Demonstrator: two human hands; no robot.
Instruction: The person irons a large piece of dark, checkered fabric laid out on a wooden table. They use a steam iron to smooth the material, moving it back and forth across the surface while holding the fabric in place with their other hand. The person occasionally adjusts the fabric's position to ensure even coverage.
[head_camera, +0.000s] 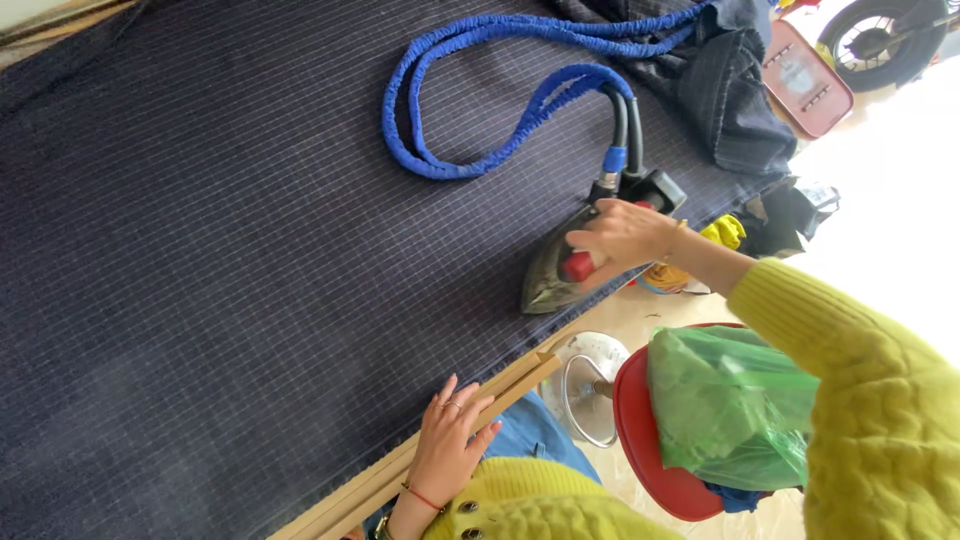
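A dark navy checked cloth (220, 250) covers the whole table. My right hand (620, 238) grips the red handle of a steam iron (560, 275), which rests flat on the cloth near the table's edge. A blue fabric-covered hose (480, 100) loops from the iron's back across the cloth. My left hand (450, 435) lies flat with fingers spread on the wooden table edge (400, 475), touching the cloth's border. Both arms wear yellow knitted sleeves.
A red stool (650, 460) carrying a green plastic bag (730, 410) stands beside the table. A metal and white fan-like object (590, 390) lies on the floor. Bunched dark fabric (730, 90) lies at the far corner, with a red case (805, 80) and a wheel (880, 35) beyond.
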